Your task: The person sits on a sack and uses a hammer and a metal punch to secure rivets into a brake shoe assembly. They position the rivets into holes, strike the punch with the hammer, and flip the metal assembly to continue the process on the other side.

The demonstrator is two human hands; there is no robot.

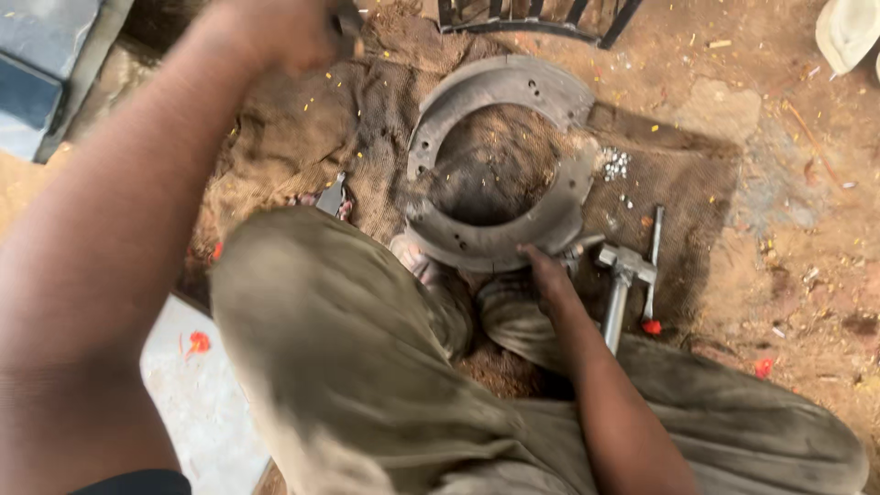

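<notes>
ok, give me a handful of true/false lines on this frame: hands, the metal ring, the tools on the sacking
1. The right hand rests on the lower rim of the grey metal ring plate. True.
2. The ring plate lies on a wooden bench. False: it lies on brown burlap sacking on the dirt ground.
3. A metal hammer lies right of the ring plate. True.
4. The left hand is pressed flat on the ring plate. False: it is raised near the frame's top, blurred, apart from the plate.
5. The slim rod with a red tip lies inside the ring's opening. False: it lies beside the hammer.
</notes>
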